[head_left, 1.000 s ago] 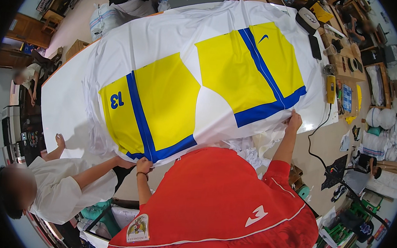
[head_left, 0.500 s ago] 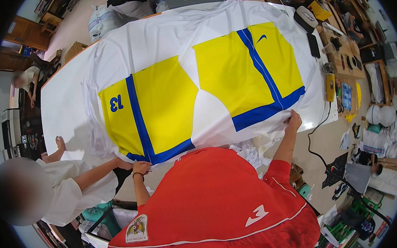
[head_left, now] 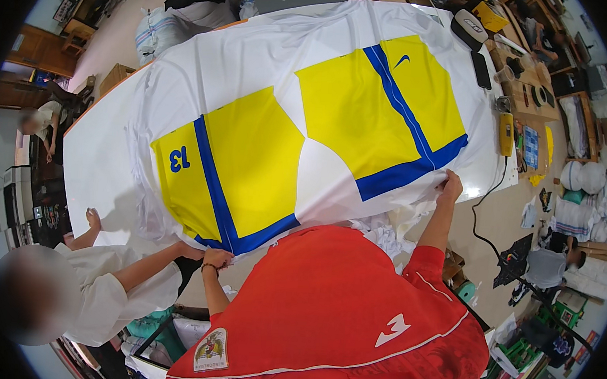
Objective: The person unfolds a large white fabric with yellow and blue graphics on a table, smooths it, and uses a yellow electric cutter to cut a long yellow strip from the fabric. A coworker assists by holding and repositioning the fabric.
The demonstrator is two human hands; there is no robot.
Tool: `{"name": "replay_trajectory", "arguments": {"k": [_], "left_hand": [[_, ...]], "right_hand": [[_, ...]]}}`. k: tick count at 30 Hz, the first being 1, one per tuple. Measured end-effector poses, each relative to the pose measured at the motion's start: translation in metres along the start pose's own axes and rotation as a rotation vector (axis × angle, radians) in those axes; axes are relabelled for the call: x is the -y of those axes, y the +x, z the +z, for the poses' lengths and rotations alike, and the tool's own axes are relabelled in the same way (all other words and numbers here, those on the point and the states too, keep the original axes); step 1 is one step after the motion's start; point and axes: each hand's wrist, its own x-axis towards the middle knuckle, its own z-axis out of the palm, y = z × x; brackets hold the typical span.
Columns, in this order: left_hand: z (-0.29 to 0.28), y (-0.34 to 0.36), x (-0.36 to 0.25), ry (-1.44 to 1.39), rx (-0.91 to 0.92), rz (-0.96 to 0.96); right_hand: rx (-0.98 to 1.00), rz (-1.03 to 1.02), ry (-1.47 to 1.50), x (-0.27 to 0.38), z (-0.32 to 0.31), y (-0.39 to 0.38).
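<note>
A large white cloth (head_left: 249,54) printed with two yellow, blue-banded panels (head_left: 260,166) (head_left: 343,115) lies over the table (head_left: 96,177). My left hand (head_left: 217,258) pinches the cloth's near edge below the left panel. At the near right edge, my right hand (head_left: 448,183) grips the same cloth below the right panel's blue band. A co-worker (head_left: 102,295) in a white shirt stands at my left, with one hand (head_left: 188,250) at the cloth edge beside my left hand and the other (head_left: 93,220) on the table.
At the table's right end are a black phone (head_left: 479,69), a black case (head_left: 468,31) and a yellow corded tool (head_left: 505,136). A wooden side table (head_left: 530,113) holds small items. Other people (head_left: 40,121) (head_left: 556,257) are at either side. Sacks (head_left: 153,34) lie beyond the table.
Since a second ago the printed panels have shifted slightly toward me and my left hand has moved a little down and left. Both hands still hold the cloth edge.
</note>
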Motion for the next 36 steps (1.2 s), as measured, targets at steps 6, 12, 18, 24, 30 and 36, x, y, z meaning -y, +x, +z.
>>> {"name": "replay_trajectory", "arguments": {"k": [6, 12, 18, 24, 30, 36], "left_hand": [[0.007, -0.003, 0.0, -0.008, -0.041, -0.011], [0.019, 0.006, 0.012, 0.091, -0.093, 0.047], [0.027, 0.003, -0.006, 0.132, -0.135, 0.066], [0.029, -0.002, -0.008, 0.134, -0.134, 0.104], [0.029, -0.002, -0.008, 0.171, -0.147, 0.106], [0.03, -0.002, -0.009, 0.153, -0.156, 0.116]], "right_hand": [[-0.014, 0.042, 0.028, 0.007, 0.002, -0.009], [0.049, 0.025, 0.008, 0.005, 0.007, -0.004], [0.029, 0.004, 0.01, 0.008, -0.001, -0.012], [0.044, 0.006, 0.024, 0.006, 0.001, -0.009], [0.056, 0.017, 0.023, 0.007, 0.002, -0.011], [0.068, 0.01, 0.032, 0.006, 0.002, -0.011]]}}
